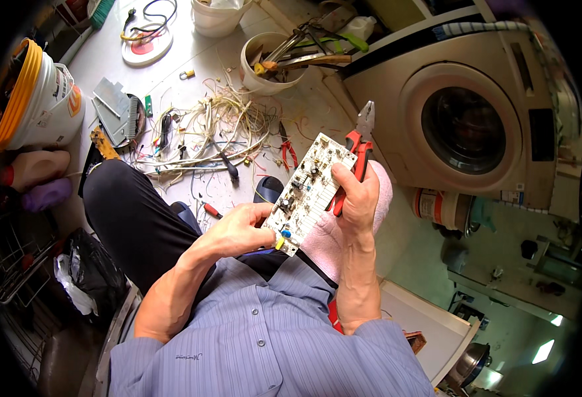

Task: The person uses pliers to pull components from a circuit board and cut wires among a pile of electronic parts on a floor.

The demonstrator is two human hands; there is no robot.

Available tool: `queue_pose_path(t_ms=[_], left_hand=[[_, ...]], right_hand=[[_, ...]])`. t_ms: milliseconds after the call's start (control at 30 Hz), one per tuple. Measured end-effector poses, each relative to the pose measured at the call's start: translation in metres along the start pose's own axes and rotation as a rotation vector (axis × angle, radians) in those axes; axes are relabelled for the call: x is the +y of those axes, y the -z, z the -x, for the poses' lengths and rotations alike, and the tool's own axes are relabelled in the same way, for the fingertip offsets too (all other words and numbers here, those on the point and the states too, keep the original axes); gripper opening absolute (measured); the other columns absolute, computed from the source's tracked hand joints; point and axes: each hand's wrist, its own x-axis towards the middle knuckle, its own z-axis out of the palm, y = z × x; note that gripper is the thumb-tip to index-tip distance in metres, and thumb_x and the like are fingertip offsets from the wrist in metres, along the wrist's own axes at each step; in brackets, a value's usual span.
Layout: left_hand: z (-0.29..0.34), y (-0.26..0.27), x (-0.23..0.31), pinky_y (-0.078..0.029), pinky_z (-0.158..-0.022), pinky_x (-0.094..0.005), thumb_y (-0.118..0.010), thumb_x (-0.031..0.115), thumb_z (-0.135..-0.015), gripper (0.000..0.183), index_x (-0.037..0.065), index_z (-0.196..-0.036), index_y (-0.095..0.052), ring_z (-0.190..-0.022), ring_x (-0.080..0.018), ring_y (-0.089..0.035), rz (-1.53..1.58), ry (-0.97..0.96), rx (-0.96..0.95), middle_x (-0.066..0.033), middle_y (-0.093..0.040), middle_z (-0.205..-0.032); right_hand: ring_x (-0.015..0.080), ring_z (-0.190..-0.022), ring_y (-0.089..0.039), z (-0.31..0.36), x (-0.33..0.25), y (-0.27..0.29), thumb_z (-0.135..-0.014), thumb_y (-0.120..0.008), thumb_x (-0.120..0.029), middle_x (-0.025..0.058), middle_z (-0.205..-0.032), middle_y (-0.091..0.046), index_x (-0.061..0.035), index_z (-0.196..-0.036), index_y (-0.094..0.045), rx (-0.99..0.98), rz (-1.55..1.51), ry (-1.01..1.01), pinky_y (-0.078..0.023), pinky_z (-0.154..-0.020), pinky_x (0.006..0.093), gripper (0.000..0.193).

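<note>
A pale circuit board [311, 178] with small components on it is held tilted above my lap. My left hand [237, 233] pinches its lower left edge, close to a blue and a yellow component. On the board's right edge, the thumb of my right hand [357, 202] presses down. That same hand is closed around red-and-black-handled pliers [364, 132], whose jaws point up and away from me past the board. A pink towel [324, 243] lies over my right thigh, beneath the board and right hand.
On the floor ahead lie a tangle of wires [228, 129], red-handled cutters [286, 147], a black-handled tool [229, 169] and metal plates [110, 109]. A tool bucket [259, 83] stands beyond. A washing machine [380, 86] is at right, a white-and-orange bucket [56, 106] at left.
</note>
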Motion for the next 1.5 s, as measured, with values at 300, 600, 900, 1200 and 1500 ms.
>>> queue_pose_path(t_ms=[300,600,900,1200,1500], left_hand=[[0.006,0.004,0.006,-0.040,-0.051,-0.0219,-0.063,0.010,-0.080,0.016,0.002,-0.093,-0.067,-0.058,-0.0053,-0.053,0.188,0.082,-0.097,-0.0008,-0.063,-0.072],[0.005,0.008,0.002,-0.039,-0.050,-0.0219,-0.063,0.009,-0.080,0.019,0.001,-0.097,-0.068,-0.057,-0.0047,-0.052,0.237,0.069,-0.122,0.0000,-0.063,-0.073],[0.003,0.004,0.007,-0.041,-0.059,-0.0214,-0.063,0.009,-0.083,0.032,0.001,-0.113,-0.069,-0.067,-0.0021,-0.051,0.084,0.034,-0.079,0.0045,-0.064,-0.082],[-0.008,0.004,-0.013,-0.045,-0.064,-0.0240,-0.066,0.012,-0.085,0.030,-0.003,-0.111,-0.069,-0.074,-0.0033,-0.052,0.039,-0.079,0.029,0.0041,-0.064,-0.084],[-0.006,0.007,-0.009,-0.044,-0.062,-0.0252,-0.068,0.016,-0.084,0.031,-0.003,-0.109,-0.068,-0.071,-0.0041,-0.050,0.032,-0.032,0.094,0.0013,-0.063,-0.076]], right_hand=[[0.0151,-0.078,-0.069,0.001,-0.009,-0.012,-0.093,-0.058,-0.007,0.0105,-0.092,-0.071,0.0065,-0.110,-0.062,-0.036,-0.013,-0.072,-0.056,-0.075,0.0284,0.023],[0.0167,-0.081,-0.070,-0.002,-0.005,-0.007,-0.092,-0.058,-0.008,0.0122,-0.095,-0.072,0.0071,-0.112,-0.062,-0.067,-0.017,-0.119,-0.057,-0.075,0.0290,0.026],[0.0185,-0.084,-0.072,-0.005,0.000,-0.004,-0.089,-0.060,-0.005,0.0142,-0.100,-0.072,0.0091,-0.115,-0.062,-0.044,0.008,-0.107,-0.058,-0.078,0.0303,0.030],[0.0172,-0.085,-0.070,-0.020,0.006,-0.005,-0.085,-0.069,-0.002,0.0119,-0.103,-0.071,0.0060,-0.118,-0.058,-0.070,-0.017,-0.179,-0.058,-0.079,0.0306,0.035],[0.0182,-0.085,-0.071,-0.038,0.019,-0.009,-0.086,-0.068,-0.002,0.0136,-0.103,-0.072,0.0071,-0.119,-0.059,-0.109,-0.013,-0.251,-0.059,-0.079,0.0312,0.036]])
